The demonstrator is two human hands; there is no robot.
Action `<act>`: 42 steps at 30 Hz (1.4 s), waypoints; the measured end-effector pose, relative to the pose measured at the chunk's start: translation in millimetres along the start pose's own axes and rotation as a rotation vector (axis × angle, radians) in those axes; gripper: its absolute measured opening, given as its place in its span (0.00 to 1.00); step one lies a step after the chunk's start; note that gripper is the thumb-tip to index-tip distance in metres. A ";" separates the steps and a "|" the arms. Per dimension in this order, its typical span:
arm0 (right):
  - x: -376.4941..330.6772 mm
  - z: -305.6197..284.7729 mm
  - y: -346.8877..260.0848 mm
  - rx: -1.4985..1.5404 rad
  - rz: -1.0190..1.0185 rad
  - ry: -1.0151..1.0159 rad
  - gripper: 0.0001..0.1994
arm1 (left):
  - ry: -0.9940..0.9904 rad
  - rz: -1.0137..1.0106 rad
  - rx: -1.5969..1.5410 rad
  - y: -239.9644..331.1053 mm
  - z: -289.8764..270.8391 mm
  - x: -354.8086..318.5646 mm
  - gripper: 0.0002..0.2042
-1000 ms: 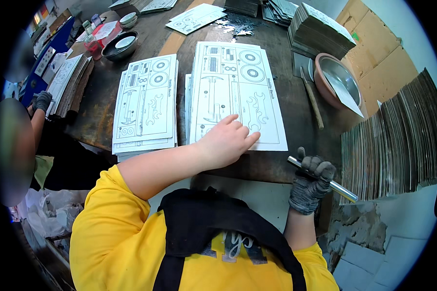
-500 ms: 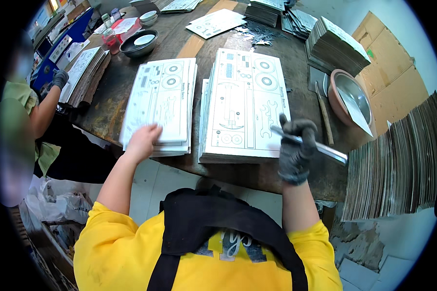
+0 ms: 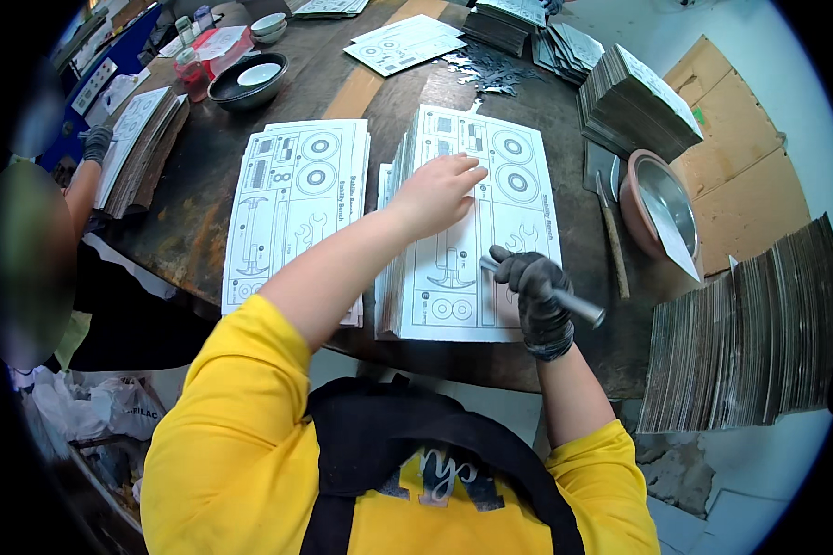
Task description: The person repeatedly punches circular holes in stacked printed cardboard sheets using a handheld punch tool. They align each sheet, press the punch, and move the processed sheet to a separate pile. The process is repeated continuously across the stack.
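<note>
My left hand (image 3: 440,192), bare, reaches over the upper part of the right stack of printed cardboard sheets (image 3: 444,310). Its fingers are outstretched and hold nothing; whether they touch the top sheet I cannot tell. In a dark grey glove, my right hand (image 3: 539,301) grips a shiny metal tube (image 3: 578,307) over the lower right of the same stack. Line drawings of wrenches, a hammer and circles cover the top sheet. Beside it on the left lies another stack of similar sheets (image 3: 296,213), partly behind my left forearm.
A wooden-handled tool (image 3: 613,236) and a pinkish bowl (image 3: 640,208) lie to the right, near tall cardboard stacks (image 3: 740,342). Small dark cut-out pieces (image 3: 491,69) are heaped at the back. Another person's gloved hand (image 3: 97,143) touches a stack at the far left.
My left hand has moved from the left stack across to the upper part of the right one. My right hand has shifted slightly down and left, with the tube still in it.
</note>
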State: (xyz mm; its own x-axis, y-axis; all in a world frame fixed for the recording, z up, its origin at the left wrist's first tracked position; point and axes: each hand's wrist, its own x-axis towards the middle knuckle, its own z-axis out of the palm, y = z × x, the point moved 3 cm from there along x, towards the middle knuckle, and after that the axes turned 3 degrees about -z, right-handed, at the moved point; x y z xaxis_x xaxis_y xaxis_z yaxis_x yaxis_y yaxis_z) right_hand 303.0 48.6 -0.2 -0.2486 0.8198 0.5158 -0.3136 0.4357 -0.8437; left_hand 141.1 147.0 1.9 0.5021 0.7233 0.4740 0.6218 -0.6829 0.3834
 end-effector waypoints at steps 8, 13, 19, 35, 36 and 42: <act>65.9 -29.6 40.6 0.084 -0.055 0.441 0.19 | -0.097 -0.190 0.118 -18.0 46.5 6.6 0.19; 66.9 -27.1 53.2 0.074 -0.078 0.393 0.18 | -0.063 -0.176 0.136 -20.5 47.1 5.2 0.18; 55.8 -22.1 56.5 -0.109 -0.063 0.232 0.17 | -0.061 -0.179 0.179 -22.1 48.6 7.0 0.19; -70.1 34.1 -53.5 0.041 0.008 0.460 0.21 | -0.055 -0.119 0.109 2.7 23.3 -1.1 0.16; -73.7 24.0 -59.7 0.090 -0.100 0.413 0.22 | -0.087 -0.111 0.054 15.7 14.2 -6.1 0.15; -122.1 -4.9 -84.6 0.093 -0.135 0.441 0.23 | -0.338 0.338 0.121 127.2 4.5 -89.1 0.31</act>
State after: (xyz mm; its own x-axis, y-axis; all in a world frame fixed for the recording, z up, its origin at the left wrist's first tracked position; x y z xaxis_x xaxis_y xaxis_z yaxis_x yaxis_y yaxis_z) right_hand 364.4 -86.6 7.4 0.2070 0.8467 0.4902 -0.4021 0.5304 -0.7463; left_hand 178.2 -3.9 4.9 0.8424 0.4693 0.2649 0.4452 -0.8830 0.1484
